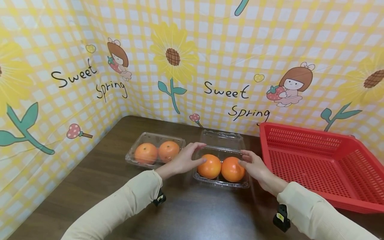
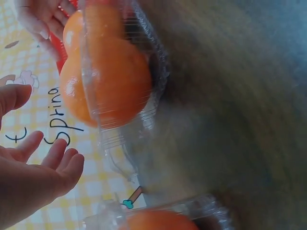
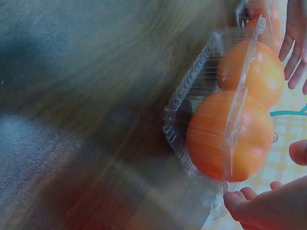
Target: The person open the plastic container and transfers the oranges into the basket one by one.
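Observation:
A clear plastic clamshell box [image 1: 220,183] stands with its lid [image 1: 223,140] tipped back towards the wall. Two oranges [image 1: 209,166] sit side by side in its base. My left hand [image 1: 186,160] is at the box's left side, fingers spread and holding nothing; in the left wrist view a gap shows between the fingers [image 2: 56,155] and the box. On the other side is my right hand [image 1: 255,166], its fingers loosely bent. In the right wrist view its fingertips [image 3: 234,201] are right at the rim, near the closer orange [image 3: 230,136].
Left of the open box is a second clear clamshell box [image 1: 154,138] with two oranges, its lid down. A large red plastic basket [image 1: 318,160] stands to the right. A yellow checked cloth [image 1: 210,60] hangs behind the dark wooden table [image 1: 192,210].

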Motion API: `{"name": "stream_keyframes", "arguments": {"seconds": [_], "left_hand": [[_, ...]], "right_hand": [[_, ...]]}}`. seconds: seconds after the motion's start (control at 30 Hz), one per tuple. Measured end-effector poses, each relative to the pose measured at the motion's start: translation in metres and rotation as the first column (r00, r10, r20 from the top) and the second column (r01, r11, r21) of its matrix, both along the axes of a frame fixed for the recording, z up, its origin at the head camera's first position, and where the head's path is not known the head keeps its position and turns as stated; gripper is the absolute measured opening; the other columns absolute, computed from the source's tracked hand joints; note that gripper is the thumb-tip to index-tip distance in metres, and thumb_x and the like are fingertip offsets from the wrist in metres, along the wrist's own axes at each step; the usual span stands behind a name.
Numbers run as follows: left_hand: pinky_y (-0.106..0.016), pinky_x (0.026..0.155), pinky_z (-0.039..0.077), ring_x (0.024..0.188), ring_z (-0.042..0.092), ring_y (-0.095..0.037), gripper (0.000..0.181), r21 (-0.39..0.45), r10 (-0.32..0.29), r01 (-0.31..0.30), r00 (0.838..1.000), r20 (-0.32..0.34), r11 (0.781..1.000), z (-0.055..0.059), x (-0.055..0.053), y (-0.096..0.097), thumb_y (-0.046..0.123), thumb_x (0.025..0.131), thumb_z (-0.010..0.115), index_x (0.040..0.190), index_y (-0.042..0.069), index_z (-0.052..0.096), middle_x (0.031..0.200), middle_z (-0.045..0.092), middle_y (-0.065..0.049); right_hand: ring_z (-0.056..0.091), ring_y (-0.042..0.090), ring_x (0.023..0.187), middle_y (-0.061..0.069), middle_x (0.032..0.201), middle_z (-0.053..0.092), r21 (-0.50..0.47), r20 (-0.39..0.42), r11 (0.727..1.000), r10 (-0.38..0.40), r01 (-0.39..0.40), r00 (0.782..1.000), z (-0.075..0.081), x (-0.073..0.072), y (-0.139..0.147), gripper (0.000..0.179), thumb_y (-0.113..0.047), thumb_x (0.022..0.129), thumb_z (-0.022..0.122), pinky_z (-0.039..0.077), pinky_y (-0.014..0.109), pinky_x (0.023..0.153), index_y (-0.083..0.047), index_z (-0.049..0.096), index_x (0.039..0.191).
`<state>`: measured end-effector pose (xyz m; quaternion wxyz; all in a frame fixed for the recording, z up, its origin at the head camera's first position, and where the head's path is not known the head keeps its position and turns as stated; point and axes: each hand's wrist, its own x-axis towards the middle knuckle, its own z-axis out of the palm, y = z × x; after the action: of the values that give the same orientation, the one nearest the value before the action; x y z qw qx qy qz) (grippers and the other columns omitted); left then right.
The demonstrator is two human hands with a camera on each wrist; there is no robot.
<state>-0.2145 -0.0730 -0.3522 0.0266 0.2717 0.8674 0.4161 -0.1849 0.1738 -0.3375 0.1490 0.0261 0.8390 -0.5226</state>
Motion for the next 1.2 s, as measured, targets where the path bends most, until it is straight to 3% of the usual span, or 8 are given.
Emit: {"name": "stream_keyframes", "arguments": {"seconds": [0.2,0.47,0.8,1.03,1.2], "left_hand": [[-0.041,0.093,0.036,0.11,0.043,-0.03,0.045,0.028,0.037,-0.037,0.999,-0.008,0.999,-0.014,0.006,-0.002,0.013,0.081,0.063,0.121,0.001,0.048,0.12,0.045,-0.016],[-0.047,0.091,0.035,0.113,0.038,-0.032,0.048,0.052,0.094,-0.095,0.995,0.026,0.994,-0.026,0.011,-0.002,0.006,0.077,0.06,0.123,-0.001,0.046,0.124,0.038,-0.02],[-0.032,0.079,0.048,0.099,0.048,-0.028,0.051,0.112,0.116,-0.13,0.985,0.129,0.985,-0.038,0.009,-0.002,-0.001,0.072,0.056,0.122,-0.004,0.046,0.119,0.038,-0.022],[-0.029,0.075,0.048,0.089,0.057,-0.025,0.052,0.044,0.076,-0.083,0.988,0.134,0.996,-0.038,0.006,-0.003,0.0,0.074,0.058,0.123,-0.006,0.043,0.113,0.046,-0.02],[-0.028,0.073,0.048,0.087,0.058,-0.025,0.05,0.026,0.019,-0.025,0.981,0.193,0.999,-0.03,0.0,-0.004,-0.001,0.077,0.059,0.123,-0.009,0.041,0.111,0.049,-0.019]], "right_hand": [[0.027,0.041,0.123,0.027,0.136,0.025,0.006,0.004,1.0,-0.001,0.001,1.0,0.0,0.005,-0.002,0.049,-0.012,0.091,0.044,0.027,0.053,0.097,0.0,0.025,0.135],[0.031,0.04,0.12,0.026,0.133,0.031,0.025,-0.054,1.0,0.01,-0.008,0.998,-0.001,0.007,-0.003,0.045,-0.009,0.09,0.046,0.033,0.05,0.094,0.0,0.032,0.132],[0.033,0.039,0.12,0.025,0.132,0.033,0.042,-0.087,0.999,0.027,-0.023,0.996,-0.003,0.01,-0.002,0.046,-0.01,0.09,0.05,0.035,0.048,0.093,0.001,0.033,0.132],[0.035,0.038,0.117,0.024,0.131,0.035,0.048,-0.105,0.998,0.034,-0.029,0.994,-0.004,0.012,-0.002,0.045,-0.01,0.09,0.05,0.036,0.047,0.092,0.002,0.035,0.13],[0.036,0.038,0.117,0.025,0.13,0.036,0.042,-0.12,0.999,0.037,-0.032,0.992,-0.005,0.011,-0.001,0.044,-0.008,0.089,0.05,0.037,0.047,0.092,0.002,0.036,0.13]]}}
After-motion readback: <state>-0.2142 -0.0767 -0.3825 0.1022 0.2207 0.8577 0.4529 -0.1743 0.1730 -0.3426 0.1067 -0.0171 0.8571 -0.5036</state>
